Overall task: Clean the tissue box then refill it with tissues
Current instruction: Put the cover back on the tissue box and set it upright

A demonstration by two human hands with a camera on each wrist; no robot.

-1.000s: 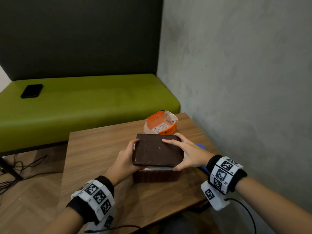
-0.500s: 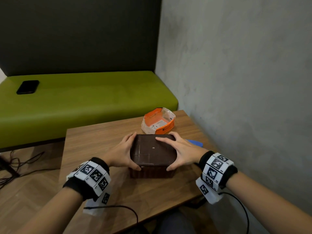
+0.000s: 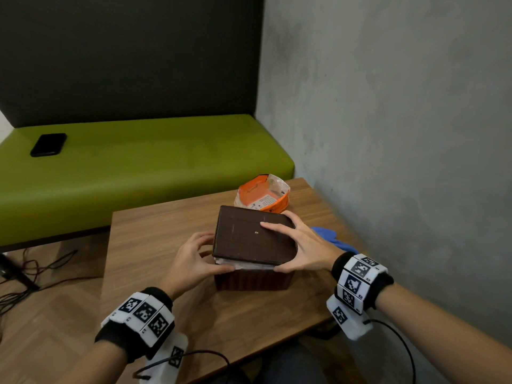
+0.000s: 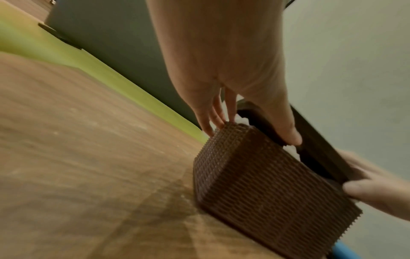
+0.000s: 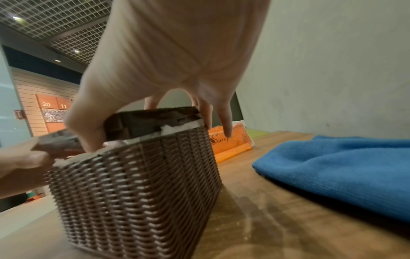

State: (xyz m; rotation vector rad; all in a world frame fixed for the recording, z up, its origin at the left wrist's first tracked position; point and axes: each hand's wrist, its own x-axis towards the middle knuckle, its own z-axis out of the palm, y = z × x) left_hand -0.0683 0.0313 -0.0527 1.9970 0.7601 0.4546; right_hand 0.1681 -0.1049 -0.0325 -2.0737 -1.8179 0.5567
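**Kid:** Wood table (image 3: 155,245) by a grey wall (image 3: 401,134), with a green bench (image 3: 138,167) behind it. Why do you have both hands on that brown lid (image 3: 253,235)?

**Helper:** You hold it from two sides so it comes down flat. Your left hand (image 3: 194,259) pinches the near left edge, thumb under the lid and fingers (image 4: 218,121) at the box's far corner. Your right hand (image 3: 303,248) grips the right edge, thumb low at the near corner and fingers spread over the top.

**Kid:** Is the lid shut?

**Helper:** Not yet, I think. It sits tilted on the woven tissue box (image 3: 253,278), and the near side is up. You can see white tissues (image 5: 177,128) peeking out in the gap.

**Kid:** Where is the box next to your grip?

**Helper:** Right under it. The box stands on the table between your two hands, and the lid is on top, inside both grips. Your hands hold the lid, not the woven sides.

**Kid:** What is the orange thing?

**Helper:** That looks like the tissue pack (image 3: 263,194), open, just behind the box. The blue cloth (image 5: 332,168) lies on the table to the right, close to your right hand. It may be the cleaning cloth, set aside.

**Kid:** So what is left?

**Helper:** You likely just need to press the lid down evenly, without pinching the tissues.
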